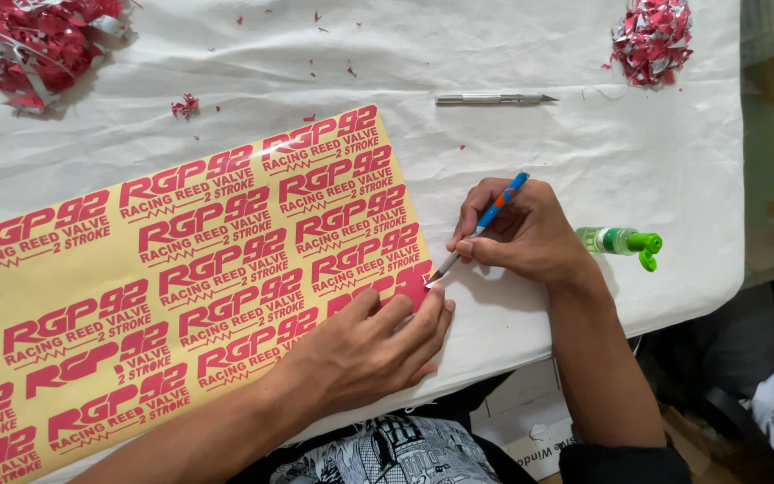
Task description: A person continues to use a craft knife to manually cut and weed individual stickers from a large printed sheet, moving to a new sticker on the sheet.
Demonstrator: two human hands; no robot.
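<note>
While the right hand pinches a blue craft knife like a pen, fingers closed tight on the handle, the blade tip sits at the sheet's lower right corner, right at a red patch by the left fingertips. The left hand lies flat w/ fingers together, pressing down on the sticker sheet; it grips nothing, just pins the yellow backing.

That sheet, yellow w/ rows of red lettering, lies angled across the white table cover, its right edge just beside both hands.

To do this bit well, judging from the pose: keep the blade low and light so only the red film lifts, not the backing; keep the left fingertips close to the tip but clear of its path; work away from the pinning fingers.

Farther out: a green-capped bottle lies near the right wrist, a second silver knife rests well apart up the table, and two heaps of red-and-silver scraps sit at the far corners, w/ small red bits scattered between.
</note>
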